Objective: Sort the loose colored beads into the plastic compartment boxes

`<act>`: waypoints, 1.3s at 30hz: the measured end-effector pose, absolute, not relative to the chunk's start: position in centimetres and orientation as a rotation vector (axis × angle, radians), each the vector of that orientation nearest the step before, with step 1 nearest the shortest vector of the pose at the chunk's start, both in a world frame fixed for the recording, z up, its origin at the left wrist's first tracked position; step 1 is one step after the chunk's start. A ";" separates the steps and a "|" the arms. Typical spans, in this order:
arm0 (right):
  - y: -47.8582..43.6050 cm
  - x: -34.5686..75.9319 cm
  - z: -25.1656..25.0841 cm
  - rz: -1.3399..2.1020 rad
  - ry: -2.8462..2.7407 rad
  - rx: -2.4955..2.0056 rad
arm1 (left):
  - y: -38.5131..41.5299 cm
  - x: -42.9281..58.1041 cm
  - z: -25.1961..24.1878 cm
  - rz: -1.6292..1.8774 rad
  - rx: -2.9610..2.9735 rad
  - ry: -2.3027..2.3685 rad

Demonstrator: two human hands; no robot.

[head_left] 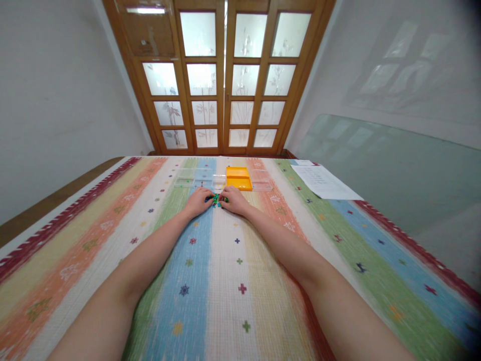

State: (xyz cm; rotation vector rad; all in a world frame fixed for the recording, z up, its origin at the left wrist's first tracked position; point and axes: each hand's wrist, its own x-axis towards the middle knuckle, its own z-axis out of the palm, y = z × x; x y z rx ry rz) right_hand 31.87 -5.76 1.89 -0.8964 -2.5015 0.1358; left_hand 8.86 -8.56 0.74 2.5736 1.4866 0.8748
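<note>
Small green and blue pieces (216, 201) lie in a little heap on the striped tablecloth; they are too small to tell their kind. From the left, my left hand (199, 200) curls its fingers at the heap, closed around dark blue bits. My right hand (236, 200) faces it from the other side, its thumb and fingers pinched at green and dark bits. Just beyond the hands stands a yellow box (239, 186) with two compartments. A clear plastic case (184, 178) with a few tiny pieces in it is to the left of that box.
A clear lid or tray (262, 180) sits right of the yellow box. Printed white sheets (323, 183) lie at the right of the tablecloth (225, 281). A glass panel (391, 175) leans along the right wall, and wooden doors (225, 60) with frosted panes stand behind the table.
</note>
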 end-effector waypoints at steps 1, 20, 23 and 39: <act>-5.8 31.8 1.9 0.135 -2.504 -0.898 | -8.5 8.9 0.7 0.877 2.572 1.488; -5.2 31.6 2.0 0.327 -2.175 -1.044 | -8.7 8.9 1.1 0.841 2.560 1.495; -5.0 31.7 2.0 0.360 -2.132 -1.026 | -8.9 9.0 1.2 0.840 2.551 1.493; -3.6 31.5 1.2 0.285 -2.094 -1.000 | -8.8 9.0 1.2 0.842 2.552 1.471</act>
